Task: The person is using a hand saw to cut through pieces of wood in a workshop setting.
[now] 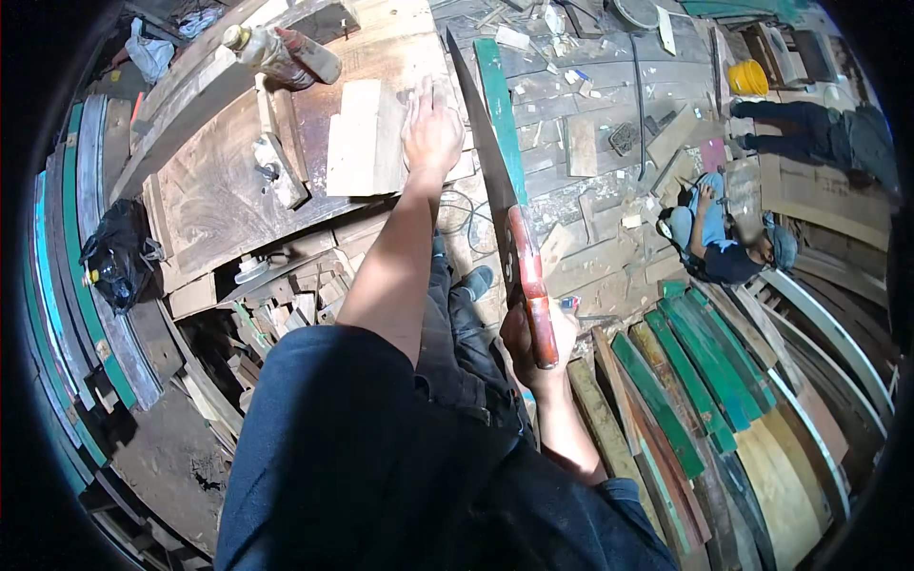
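Note:
My left hand (430, 133) lies palm down, fingers extended, on pale wood at the right end of the workbench (219, 219), beside a cut pale block (357, 138). My right hand (541, 338) grips the red-brown wooden handle of a long saw (524, 247), whose dark blade points away from me, just right of the bench and my left hand. On the bench are a wooden tool with metal fittings (278, 171) and two grimy plastic bottles (271, 59).
Stacked green and bare boards (685, 381) fill the lower right; more planks (95, 257) and a black bag (119, 252) stand left. A crouching person (724, 238) and a standing person (824, 143) are at right, near a yellow bucket (747, 78). Offcuts litter the plank floor (543, 86).

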